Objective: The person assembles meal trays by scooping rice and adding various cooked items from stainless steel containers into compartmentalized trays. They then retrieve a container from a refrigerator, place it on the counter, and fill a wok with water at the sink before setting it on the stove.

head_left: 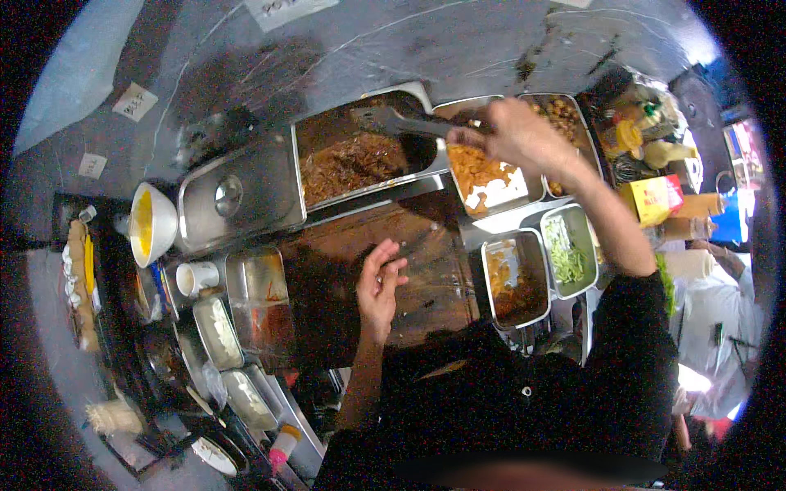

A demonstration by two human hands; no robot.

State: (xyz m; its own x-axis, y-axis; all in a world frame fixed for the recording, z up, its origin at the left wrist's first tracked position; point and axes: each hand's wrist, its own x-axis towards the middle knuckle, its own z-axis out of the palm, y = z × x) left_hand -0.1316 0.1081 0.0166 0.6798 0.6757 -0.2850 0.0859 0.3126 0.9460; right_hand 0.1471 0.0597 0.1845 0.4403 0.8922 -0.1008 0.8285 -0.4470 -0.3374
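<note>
Grey flat-headed utensil [413, 123], clasped in right hand [517, 135], pointing left across right edge of rectangular steel pan [417, 92], apart from loosely spread left hand [379, 290].

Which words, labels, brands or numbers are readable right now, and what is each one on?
Left white label, on the grey surface: dark capital letters, legible but not copied out.
Smaller white label, below it: lettering too blurred to read surely.
Top white label: large lettering, cut off by the picture's edge.
Yellow and red box: print too blurred to read.
</note>
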